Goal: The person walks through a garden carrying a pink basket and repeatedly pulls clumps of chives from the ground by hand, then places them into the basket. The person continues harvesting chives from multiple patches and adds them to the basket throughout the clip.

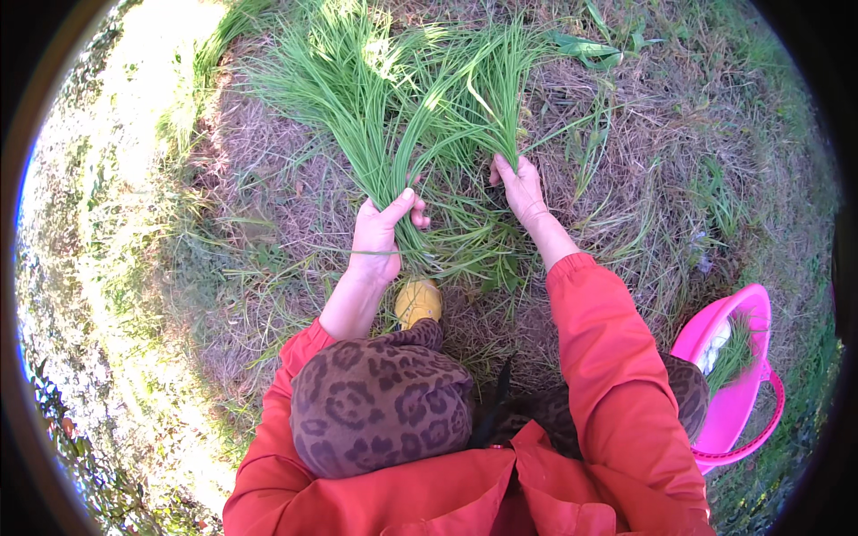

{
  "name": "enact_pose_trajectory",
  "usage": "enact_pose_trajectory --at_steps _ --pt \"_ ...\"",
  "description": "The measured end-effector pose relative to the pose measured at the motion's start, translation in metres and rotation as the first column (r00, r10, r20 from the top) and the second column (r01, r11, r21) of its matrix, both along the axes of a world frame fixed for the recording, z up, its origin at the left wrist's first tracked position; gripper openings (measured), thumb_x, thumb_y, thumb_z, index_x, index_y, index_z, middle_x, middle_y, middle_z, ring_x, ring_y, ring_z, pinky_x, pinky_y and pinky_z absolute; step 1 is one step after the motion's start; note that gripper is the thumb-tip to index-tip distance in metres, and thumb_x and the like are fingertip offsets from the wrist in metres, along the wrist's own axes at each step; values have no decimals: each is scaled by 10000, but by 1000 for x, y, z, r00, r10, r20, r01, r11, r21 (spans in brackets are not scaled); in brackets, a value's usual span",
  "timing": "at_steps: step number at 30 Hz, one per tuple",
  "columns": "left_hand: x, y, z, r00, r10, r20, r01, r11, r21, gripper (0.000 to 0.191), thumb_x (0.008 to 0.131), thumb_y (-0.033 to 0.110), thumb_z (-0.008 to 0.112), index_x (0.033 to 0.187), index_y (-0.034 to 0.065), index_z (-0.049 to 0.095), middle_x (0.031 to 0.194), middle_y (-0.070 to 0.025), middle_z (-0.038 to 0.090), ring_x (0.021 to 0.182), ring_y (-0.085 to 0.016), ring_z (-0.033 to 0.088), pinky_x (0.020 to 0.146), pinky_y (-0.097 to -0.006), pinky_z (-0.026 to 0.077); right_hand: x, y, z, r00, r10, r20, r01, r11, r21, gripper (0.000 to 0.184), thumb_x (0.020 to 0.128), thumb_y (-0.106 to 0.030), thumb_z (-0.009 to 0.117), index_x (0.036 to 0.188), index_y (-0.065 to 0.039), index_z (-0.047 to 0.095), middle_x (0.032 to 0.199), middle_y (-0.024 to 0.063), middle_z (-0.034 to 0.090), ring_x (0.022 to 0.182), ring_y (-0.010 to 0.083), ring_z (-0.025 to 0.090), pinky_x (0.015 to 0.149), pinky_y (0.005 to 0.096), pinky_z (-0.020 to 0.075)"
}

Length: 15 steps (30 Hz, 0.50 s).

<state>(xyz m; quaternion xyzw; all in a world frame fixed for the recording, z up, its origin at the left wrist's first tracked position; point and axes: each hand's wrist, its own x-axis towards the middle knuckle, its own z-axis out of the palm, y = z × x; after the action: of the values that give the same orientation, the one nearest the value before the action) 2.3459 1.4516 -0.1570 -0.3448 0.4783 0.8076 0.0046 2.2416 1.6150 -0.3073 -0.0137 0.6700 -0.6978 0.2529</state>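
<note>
A thick bundle of long, thin green leaves [365, 114], probably chives or a similar grass-like plant, fans out away from me. My left hand [385, 231] grips it near the cut ends, thumb across the stalks. To the right, my right hand [519, 187] pinches a smaller bunch of the same leaves [506, 100] at its lower end. The tips of both bunches overlap at the top of the view. Loose green strands [469, 248] lie on the ground between and below my hands.
A pink plastic basket [727, 409] with a handle stands at my right, holding some green leaves and something white. Dry cut grass [670, 147] covers the ground. A broad-leaved plant [590, 50] lies at the upper right. My yellow shoe [419, 303] is just below my left hand.
</note>
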Motion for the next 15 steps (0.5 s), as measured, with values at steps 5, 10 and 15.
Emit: enact_pose_trajectory --at_steps 5,10,15 --pt "4 -4 1 1000 11 -8 -11 1000 8 254 856 88 596 1086 10 521 771 -54 581 612 -122 550 631 -295 508 1 -3 -7 998 59 -5 -59 998 -31 246 915 -289 524 818 -64 549 652 4 555 573 101 516 585 255 436" --pt "2 0 3 1000 14 -18 -13 999 48 237 855 86 596 1071 31 517 773 -56 581 616 -132 551 633 -310 507 5 12 -16 973 -56 226 86 989 -123 236 906 -275 538 781 -76 515 609 -30 456 495 82 403 453 247 336" --pt "-1 0 6 1000 3 -9 -2 996 85 239 857 94 593 1076 35 519 763 -54 578 606 -132 540 622 -311 498 25 30 11 819 -246 518 211 969 126 285 913 -289 496 754 -52 500 549 13 444 405 127 402 383 296 358"
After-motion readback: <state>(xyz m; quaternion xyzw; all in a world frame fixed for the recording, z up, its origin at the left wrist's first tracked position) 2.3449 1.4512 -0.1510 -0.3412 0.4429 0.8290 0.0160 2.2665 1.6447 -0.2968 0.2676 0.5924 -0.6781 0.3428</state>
